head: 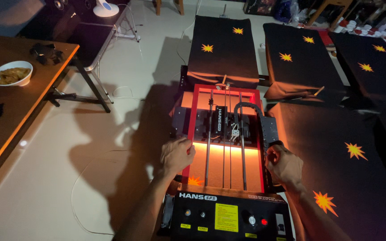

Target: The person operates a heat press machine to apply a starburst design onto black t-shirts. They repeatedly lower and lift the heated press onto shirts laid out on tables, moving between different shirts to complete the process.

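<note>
— Head view: what do the fingers grip?
— Left hand [176, 155] curls closed on the red frame [192, 117]; right hand [285, 164] clenches its black side [268, 130]. Glowing heater [223, 154] lies between them.

The machine [223, 147] is cut off at the bottom edge, so its control panel [226, 216] shows only in part. Both forearms run out of frame below. The left hand [176, 155] hides the frame's left rail beneath it; the right hand [284, 165] covers the right rail. The table [5, 120] runs off the left edge. Clutter at top right is too dim to identify.
</note>
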